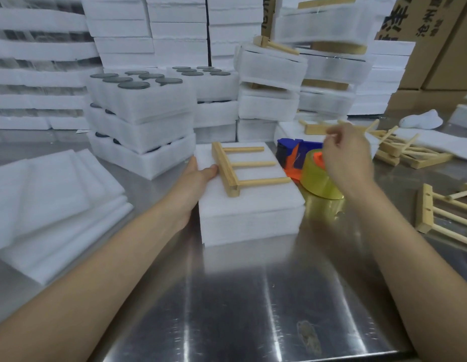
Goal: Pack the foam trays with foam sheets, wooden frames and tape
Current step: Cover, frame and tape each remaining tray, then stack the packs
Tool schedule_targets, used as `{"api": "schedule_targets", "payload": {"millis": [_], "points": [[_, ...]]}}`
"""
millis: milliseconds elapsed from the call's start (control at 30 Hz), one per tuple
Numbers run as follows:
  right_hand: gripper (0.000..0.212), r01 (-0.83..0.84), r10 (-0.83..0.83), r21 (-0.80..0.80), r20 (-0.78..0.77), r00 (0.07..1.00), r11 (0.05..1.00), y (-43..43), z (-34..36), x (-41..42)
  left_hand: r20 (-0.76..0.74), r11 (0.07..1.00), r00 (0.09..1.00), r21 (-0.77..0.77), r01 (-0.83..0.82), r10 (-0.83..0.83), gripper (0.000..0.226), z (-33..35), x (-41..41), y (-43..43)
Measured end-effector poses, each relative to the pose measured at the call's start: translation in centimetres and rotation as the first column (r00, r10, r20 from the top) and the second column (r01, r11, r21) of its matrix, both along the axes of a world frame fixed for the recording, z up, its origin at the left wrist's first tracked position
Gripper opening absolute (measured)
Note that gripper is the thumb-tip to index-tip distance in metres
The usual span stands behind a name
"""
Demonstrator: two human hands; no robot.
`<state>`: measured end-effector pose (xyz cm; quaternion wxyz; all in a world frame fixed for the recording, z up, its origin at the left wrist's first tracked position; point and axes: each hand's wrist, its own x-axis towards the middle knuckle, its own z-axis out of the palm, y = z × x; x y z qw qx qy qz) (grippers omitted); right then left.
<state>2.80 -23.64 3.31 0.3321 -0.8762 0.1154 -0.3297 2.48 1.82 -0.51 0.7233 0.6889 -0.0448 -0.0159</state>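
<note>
White foam tray (250, 223) sits on the steel desk (253, 296) right against your left hand (198, 176). Your thumb lies on its top and the hand clasps its left edge, while the other fingers are hidden down that side. A thin white foam sheet (255, 202) covers the tray. On the sheet lies one pale wooden frame (225, 171), a flat bar with three round dowels, and the bar is just beside your thumb tip.

Your right hand (347, 155) hovers to the right of the tray, above one yellow tape roll (318, 184) on a blue and orange dispenser (292, 152). Its fingers (331, 135) are curled with the tips drawn together. They are blurred, so you cannot tell whether they pinch anything.

Just beyond your left fingers stands a stack of three foam trays holding dark round discs (141, 121). A pile of loose foam sheets (52, 189) lies left of that hand. A heap of wooden frames (399, 150), too tangled to count, lies past your right fingers. Another frame (425, 207) lies near the right edge.
</note>
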Motion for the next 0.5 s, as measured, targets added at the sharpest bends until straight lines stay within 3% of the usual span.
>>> {"api": "schedule_targets", "payload": {"millis": [133,233,367,433,500], "points": [[0.054,0.194,-0.23,-0.131,-0.384,0.894,0.972,-4.0,-0.5,0.7,0.001,1.0,1.0,-0.009,-0.007,0.007,0.029,0.1,-0.1,0.0],[0.061,0.157,-0.117,0.027,-0.546,0.83,0.987,-4.8,-0.8,1.2,-0.008,1.0,1.0,0.006,-0.005,0.005,0.032,0.1,-0.3,-0.1],[0.035,0.148,0.098,0.447,-0.482,0.871,0.882,-5.6,-1.0,1.3,-0.074,0.998,0.997,0.061,-0.026,0.031,0.059,0.4,-0.3,0.0],[0.03,0.132,0.152,0.555,-0.436,0.887,0.821,-6.0,-0.9,1.0,-0.081,0.997,0.996,0.066,-0.043,0.048,0.067,1.0,-0.4,0.2],[0.029,0.089,0.21,0.635,-0.381,0.9,0.768,-6.3,-0.6,0.7,0.023,0.995,0.998,0.08,-0.059,0.057,0.068,2.0,-1.0,0.2]]}}
